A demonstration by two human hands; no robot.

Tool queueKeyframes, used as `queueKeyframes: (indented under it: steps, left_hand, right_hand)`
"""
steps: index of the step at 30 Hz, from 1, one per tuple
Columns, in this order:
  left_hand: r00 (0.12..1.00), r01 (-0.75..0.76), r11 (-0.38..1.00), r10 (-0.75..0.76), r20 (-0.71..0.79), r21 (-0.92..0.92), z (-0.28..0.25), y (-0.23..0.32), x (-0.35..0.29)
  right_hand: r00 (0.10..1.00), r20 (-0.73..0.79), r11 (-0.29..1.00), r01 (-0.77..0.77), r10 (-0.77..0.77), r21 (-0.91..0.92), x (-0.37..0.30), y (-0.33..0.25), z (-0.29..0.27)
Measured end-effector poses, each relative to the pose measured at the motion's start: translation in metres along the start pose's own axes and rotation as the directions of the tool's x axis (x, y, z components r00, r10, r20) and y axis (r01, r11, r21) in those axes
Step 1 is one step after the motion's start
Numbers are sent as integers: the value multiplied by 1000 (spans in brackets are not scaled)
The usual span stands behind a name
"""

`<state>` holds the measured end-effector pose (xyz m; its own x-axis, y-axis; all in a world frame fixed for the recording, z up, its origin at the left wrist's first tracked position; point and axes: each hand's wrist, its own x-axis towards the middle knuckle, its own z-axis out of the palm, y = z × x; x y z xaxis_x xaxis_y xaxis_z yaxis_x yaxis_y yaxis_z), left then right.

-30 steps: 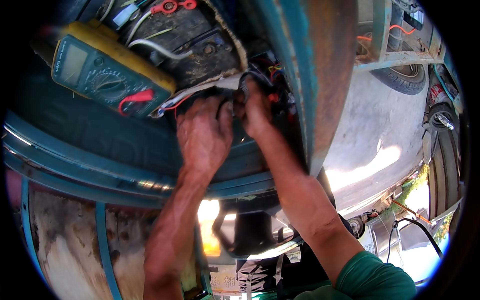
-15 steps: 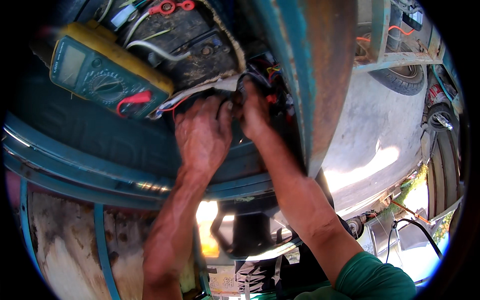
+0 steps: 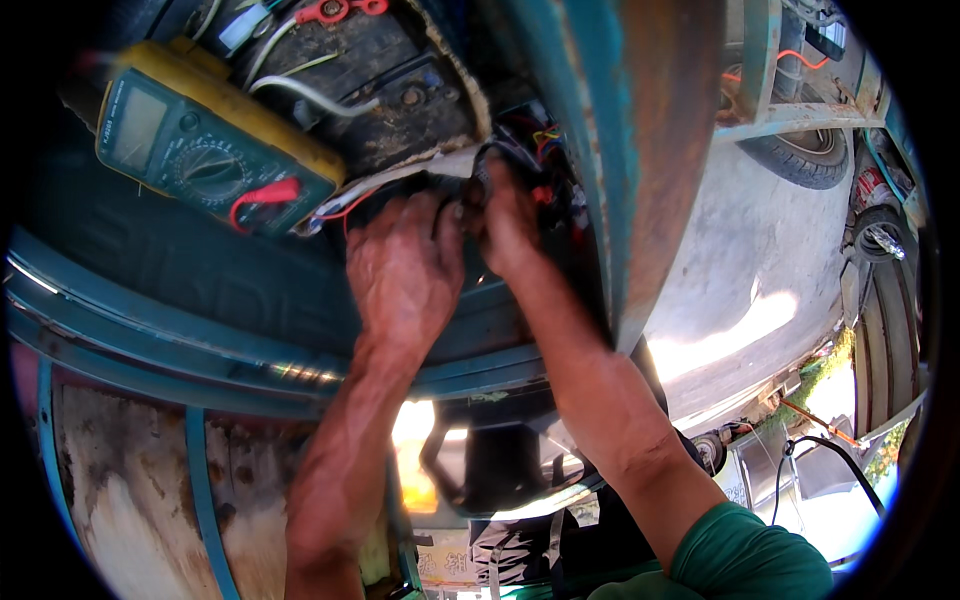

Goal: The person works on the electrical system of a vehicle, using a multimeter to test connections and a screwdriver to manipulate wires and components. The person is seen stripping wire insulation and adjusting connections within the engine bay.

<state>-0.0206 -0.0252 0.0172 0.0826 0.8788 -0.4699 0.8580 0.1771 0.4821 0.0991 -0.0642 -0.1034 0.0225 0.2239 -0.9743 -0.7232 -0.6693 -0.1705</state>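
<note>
Both hands reach into a teal metal compartment, close together below a dirty dark battery (image 3: 400, 100). My left hand (image 3: 405, 262) has its fingers curled in, their tips hidden in shadow. My right hand (image 3: 507, 215) is closed beside it, thumb upward, around something dark that I cannot make out. Thin red wires (image 3: 352, 207) and a white sleeve or cable (image 3: 440, 166) run next to the left fingers. Past the right hand lies a bundle of coloured wires (image 3: 545, 135) with a red connector (image 3: 542, 195). A yellow-cased multimeter (image 3: 215, 150) leans at the left, a red probe lead (image 3: 270, 192) across it.
A teal, rusty metal panel (image 3: 640, 180) rises just right of my right hand. The compartment's teal rim (image 3: 200, 350) runs under my forearms. White cable (image 3: 320, 100) and a red terminal clamp (image 3: 340, 10) lie on the battery. A tyre (image 3: 800, 158) stands on the concrete floor beyond.
</note>
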Motion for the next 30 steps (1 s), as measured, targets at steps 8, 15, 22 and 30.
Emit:
queueKeyframes:
  steps: [8,15,22,30]
  left_hand:
    - [1000,4,1000,-4,-9,-5,2,-1,0]
    - [1000,0,1000,-1,-30,-17,2,-1,0]
    - [999,-6,1000,5,-46,-1,4,0,-1]
    - [999,-21,1000,21,-43,-7,8,3,2]
  right_hand:
    - [1000,23,1000,-7,7,3,3,2,-1]
    - [1000,-14,1000,9,-9,-28,0,0,4]
    - [1000,-28,997,6,-8,-82,4,3,-1]
    - [991,-107,981,57,-79,-187,5,4,-1]
